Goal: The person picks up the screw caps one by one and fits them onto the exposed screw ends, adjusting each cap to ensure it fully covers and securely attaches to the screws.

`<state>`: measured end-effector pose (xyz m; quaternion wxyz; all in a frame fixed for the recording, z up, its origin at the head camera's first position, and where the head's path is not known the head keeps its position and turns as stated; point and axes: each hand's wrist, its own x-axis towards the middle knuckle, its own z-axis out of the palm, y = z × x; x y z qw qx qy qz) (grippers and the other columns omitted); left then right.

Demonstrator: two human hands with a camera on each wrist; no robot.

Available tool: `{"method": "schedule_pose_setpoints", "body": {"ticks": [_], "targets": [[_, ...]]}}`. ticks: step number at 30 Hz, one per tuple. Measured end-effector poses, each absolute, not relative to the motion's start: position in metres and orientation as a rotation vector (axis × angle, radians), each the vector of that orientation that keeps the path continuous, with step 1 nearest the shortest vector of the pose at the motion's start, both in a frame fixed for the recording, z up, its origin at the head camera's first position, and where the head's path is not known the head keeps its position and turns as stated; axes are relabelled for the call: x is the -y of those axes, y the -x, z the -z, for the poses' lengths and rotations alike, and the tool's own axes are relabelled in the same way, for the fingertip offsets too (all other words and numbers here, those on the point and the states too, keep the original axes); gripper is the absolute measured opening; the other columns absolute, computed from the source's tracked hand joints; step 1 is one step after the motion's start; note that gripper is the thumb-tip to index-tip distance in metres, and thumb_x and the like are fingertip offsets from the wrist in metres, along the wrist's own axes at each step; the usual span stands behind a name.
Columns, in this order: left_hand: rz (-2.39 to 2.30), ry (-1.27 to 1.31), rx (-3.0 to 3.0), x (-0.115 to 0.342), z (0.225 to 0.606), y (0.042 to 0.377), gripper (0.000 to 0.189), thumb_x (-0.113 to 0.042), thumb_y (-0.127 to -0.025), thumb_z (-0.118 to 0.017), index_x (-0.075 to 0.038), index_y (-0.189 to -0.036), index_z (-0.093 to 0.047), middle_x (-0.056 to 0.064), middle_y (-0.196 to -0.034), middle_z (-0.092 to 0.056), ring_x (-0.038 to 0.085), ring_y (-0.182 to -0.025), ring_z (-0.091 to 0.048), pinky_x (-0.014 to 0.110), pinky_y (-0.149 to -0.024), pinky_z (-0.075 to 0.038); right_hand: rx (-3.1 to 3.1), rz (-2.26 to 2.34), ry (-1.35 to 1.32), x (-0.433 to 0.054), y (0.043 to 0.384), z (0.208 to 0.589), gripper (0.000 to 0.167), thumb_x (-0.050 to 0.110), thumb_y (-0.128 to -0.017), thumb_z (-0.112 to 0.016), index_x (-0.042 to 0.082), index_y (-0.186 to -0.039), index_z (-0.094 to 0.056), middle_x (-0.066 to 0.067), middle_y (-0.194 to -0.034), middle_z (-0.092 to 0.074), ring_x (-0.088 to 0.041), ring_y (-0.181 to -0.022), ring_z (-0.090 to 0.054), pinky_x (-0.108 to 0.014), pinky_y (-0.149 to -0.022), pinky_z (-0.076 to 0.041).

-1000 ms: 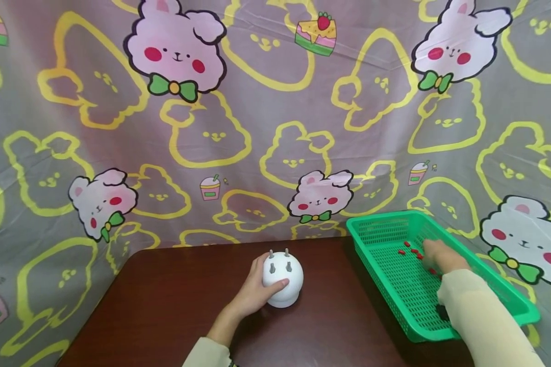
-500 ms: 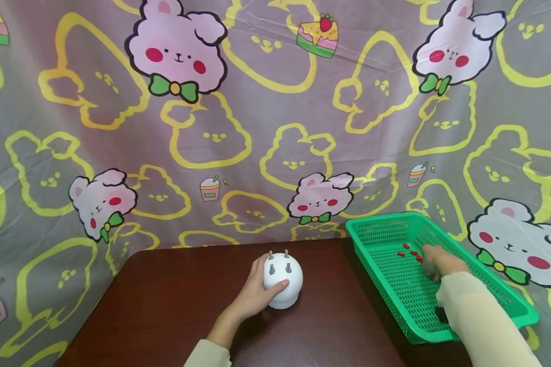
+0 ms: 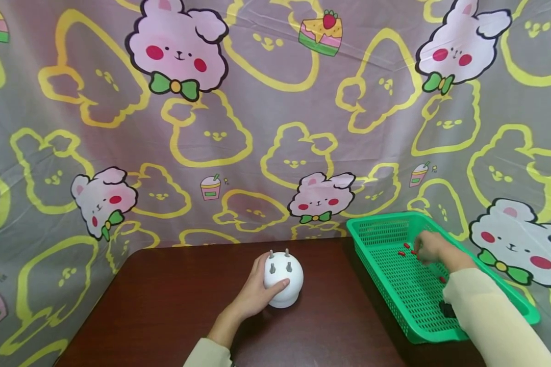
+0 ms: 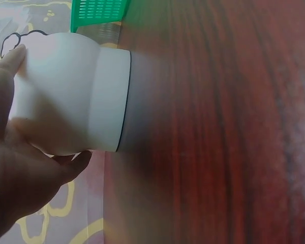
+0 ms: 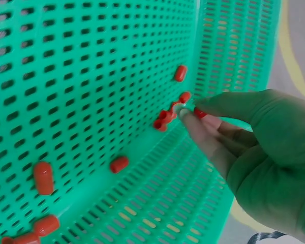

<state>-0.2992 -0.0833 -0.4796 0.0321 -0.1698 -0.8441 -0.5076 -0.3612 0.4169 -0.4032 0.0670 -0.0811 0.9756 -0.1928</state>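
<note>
On the table, my left hand [image 3: 252, 288] grips a rounded white object [image 3: 282, 283] from its left side, thumb across the front. Several grey prongs [image 3: 288, 266] stick up from its top. In the left wrist view its flat-ended base [image 4: 112, 99] rests on the tabletop. My right hand [image 5: 264, 147] reaches into the green basket [image 3: 381, 283]. A small red cap [image 5: 199, 112] shows between its thumb and fingertips, pinched there. Right by those fingertips lies a short row of red caps [image 5: 165, 116], some with hollow ends showing.
More red caps lie along the basket's side, among them one upright-looking cap [image 5: 43, 178] and one single cap [image 5: 119, 163]. A black item [image 3: 447, 309] sits near the basket's front, partly behind the right sleeve. A patterned cloth [image 3: 257, 127] hangs behind the brown table [image 3: 174, 300].
My right hand has shifted back and left inside the basket, uncovering a red cap nearer the front. My left hand and the white object have stayed in place.
</note>
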Motion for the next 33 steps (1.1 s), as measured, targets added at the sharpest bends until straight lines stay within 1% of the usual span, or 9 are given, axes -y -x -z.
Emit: {"method": "schedule_pose_setpoints", "body": {"ticks": [2, 3, 4, 7, 10, 14, 18, 24, 33], "targets": [[1.563, 0.520, 2.603, 0.083, 0.480, 0.299, 0.094, -0.049, -0.089, -0.077, -0.010, -0.158, -0.027, 0.012, -0.159, -0.030, 0.033, -0.139, -0.041, 0.056, -0.111, -0.035, -2.963, 0.577, 0.277, -0.415, 0.364, 0.401, 0.022, -0.010, -0.072, -0.060, -0.007, -0.092, -0.067, -0.010, -0.079, -0.064, -0.023, -0.067, -0.057, -0.036, -0.058, -0.049], [1.564, 0.519, 2.604, 0.083, 0.480, 0.300, 0.094, -0.049, -0.089, -0.077, -0.010, -0.158, -0.027, 0.012, -0.159, -0.030, 0.033, -0.139, -0.040, 0.056, -0.111, -0.035, -2.975, 0.568, 0.289, -0.414, 0.365, 0.400, 0.024, -0.009, -0.070, -0.060, -0.007, -0.093, -0.068, -0.010, -0.079, -0.065, -0.023, -0.068, -0.056, -0.036, -0.059, -0.048], [1.566, 0.517, 2.604, 0.083, 0.480, 0.300, 0.094, -0.049, -0.089, -0.077, -0.010, -0.158, -0.027, 0.012, -0.159, -0.030, 0.033, -0.139, -0.040, 0.056, -0.111, -0.035, -2.978, 0.568, 0.298, -0.413, 0.366, 0.400, 0.023, -0.008, -0.071, -0.061, -0.006, -0.092, -0.068, -0.009, -0.079, -0.064, -0.023, -0.069, -0.054, -0.036, -0.060, -0.047], [1.566, 0.513, 2.603, 0.084, 0.480, 0.299, 0.094, -0.049, -0.089, -0.077, -0.010, -0.158, -0.027, 0.012, -0.159, -0.030, 0.033, -0.140, -0.039, 0.056, -0.111, -0.034, -2.982, 0.581, 0.308, -0.409, 0.367, 0.400, 0.009, -0.006, -0.076, -0.062, -0.001, -0.082, -0.066, -0.006, -0.073, -0.061, -0.021, -0.066, -0.051, -0.036, -0.060, -0.043], [1.567, 0.515, 2.596, 0.084, 0.481, 0.299, 0.094, -0.048, -0.089, -0.077, -0.010, -0.158, -0.027, 0.012, -0.159, -0.030, 0.034, -0.140, -0.039, 0.056, -0.112, -0.034, -2.977, 0.599, 0.317, -0.408, 0.367, 0.400, 0.009, -0.004, -0.083, -0.065, 0.003, -0.077, -0.064, -0.005, -0.069, -0.061, -0.021, -0.063, -0.054, -0.036, -0.059, -0.043], [1.563, 0.512, 2.601, 0.084, 0.481, 0.300, 0.094, -0.049, -0.089, -0.077, -0.010, -0.158, -0.027, 0.012, -0.159, -0.030, 0.033, -0.140, -0.039, 0.056, -0.112, -0.034, -2.949, 0.604, 0.328, -0.408, 0.366, 0.401, 0.007, 0.001, -0.090, -0.067, -0.001, -0.083, -0.069, -0.007, -0.071, -0.066, -0.021, -0.065, -0.063, -0.037, -0.061, -0.049], [1.565, 0.505, 2.610, 0.084, 0.482, 0.300, 0.094, -0.050, -0.089, -0.077, -0.011, -0.158, -0.027, 0.012, -0.159, -0.030, 0.033, -0.140, -0.039, 0.057, -0.111, -0.034, -2.936, 0.566, 0.349, -0.409, 0.364, 0.404, 0.012, 0.004, -0.095, -0.064, -0.004, -0.091, -0.072, -0.009, -0.072, -0.067, -0.019, -0.065, -0.062, -0.038, -0.062, -0.049], [1.560, 0.515, 2.601, 0.084, 0.483, 0.300, 0.095, -0.050, -0.088, -0.077, -0.011, -0.158, -0.027, 0.012, -0.160, -0.030, 0.033, -0.141, -0.039, 0.057, -0.112, -0.033, -2.961, 0.537, 0.364, -0.409, 0.363, 0.402, 0.016, 0.006, -0.094, -0.065, -0.007, -0.099, -0.072, -0.010, -0.084, -0.070, -0.021, -0.072, -0.059, -0.042, -0.065, -0.051], [1.553, 0.522, 2.597, 0.084, 0.482, 0.300, 0.094, -0.050, -0.089, -0.077, -0.011, -0.158, -0.027, 0.012, -0.159, -0.030, 0.034, -0.140, -0.040, 0.056, -0.112, -0.034, -2.997, 0.616, 0.364, -0.405, 0.366, 0.403, 0.015, 0.007, -0.090, -0.067, -0.006, -0.096, -0.072, -0.010, -0.083, -0.069, -0.018, -0.067, -0.054, -0.037, -0.062, -0.047]]}}
